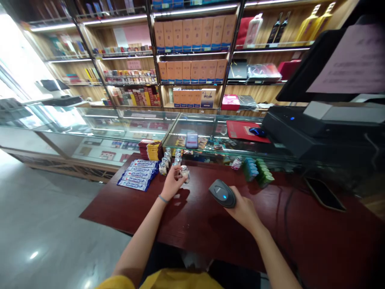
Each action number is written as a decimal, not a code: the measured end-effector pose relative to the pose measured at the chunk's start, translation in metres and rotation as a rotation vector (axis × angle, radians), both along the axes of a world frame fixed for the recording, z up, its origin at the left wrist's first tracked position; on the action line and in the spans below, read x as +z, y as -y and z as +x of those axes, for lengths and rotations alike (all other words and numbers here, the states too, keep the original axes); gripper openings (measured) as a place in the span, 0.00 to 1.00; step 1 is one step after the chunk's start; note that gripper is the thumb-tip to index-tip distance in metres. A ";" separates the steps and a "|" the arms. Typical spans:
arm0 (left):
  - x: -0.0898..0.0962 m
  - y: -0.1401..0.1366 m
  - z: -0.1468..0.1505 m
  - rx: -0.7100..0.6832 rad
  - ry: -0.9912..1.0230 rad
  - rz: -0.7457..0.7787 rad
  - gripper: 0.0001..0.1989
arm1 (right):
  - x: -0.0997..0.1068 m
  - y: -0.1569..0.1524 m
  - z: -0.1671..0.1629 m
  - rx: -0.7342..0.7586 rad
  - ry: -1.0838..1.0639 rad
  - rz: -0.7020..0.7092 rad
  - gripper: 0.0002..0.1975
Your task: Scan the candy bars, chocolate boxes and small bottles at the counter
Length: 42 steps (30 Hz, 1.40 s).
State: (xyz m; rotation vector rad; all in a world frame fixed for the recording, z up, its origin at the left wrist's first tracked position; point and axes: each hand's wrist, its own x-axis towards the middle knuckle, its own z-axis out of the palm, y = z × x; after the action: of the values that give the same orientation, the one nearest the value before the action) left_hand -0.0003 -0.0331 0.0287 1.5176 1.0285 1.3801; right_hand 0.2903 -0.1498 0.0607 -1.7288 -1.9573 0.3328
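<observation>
My right hand (245, 208) is wrapped round the grip of a dark handheld barcode scanner (219, 190) with a blue light, held above the red-brown counter (195, 216). The fingers of my left hand (172, 184) close on a small pale jar (185, 173) with a silvery lid; its label is too blurred to read. Two rows of similar small jars (165, 163) stand just beyond that hand. To their left lie several blue-and-white packets (136, 175) side by side. Behind these sits a stack of maroon and yellow packs (150, 150).
At the right stand a pink-labelled jar (236, 163), blue tins (250, 168) and green tins (264, 172). A phone (325, 194) lies near a cable. The glass display case (207, 124) carries a red mat (237, 130) with a mouse (256, 131). A monitor (313, 56) rises at right.
</observation>
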 end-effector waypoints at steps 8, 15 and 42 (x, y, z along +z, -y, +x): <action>-0.022 0.008 -0.082 0.499 -0.372 0.211 0.16 | -0.009 -0.018 -0.018 0.102 0.008 0.036 0.19; -0.033 0.003 -0.090 0.515 -0.556 0.226 0.15 | -0.015 -0.027 -0.027 0.105 0.000 0.084 0.18; -0.012 0.017 -0.061 0.689 -0.676 0.692 0.24 | 0.000 -0.022 -0.006 0.038 0.060 0.051 0.17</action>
State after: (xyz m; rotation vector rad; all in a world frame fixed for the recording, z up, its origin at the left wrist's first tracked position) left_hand -0.0616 -0.0501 0.0168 2.3781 1.7119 1.8622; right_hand 0.2840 -0.1277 0.0604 -1.6900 -2.0256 0.2443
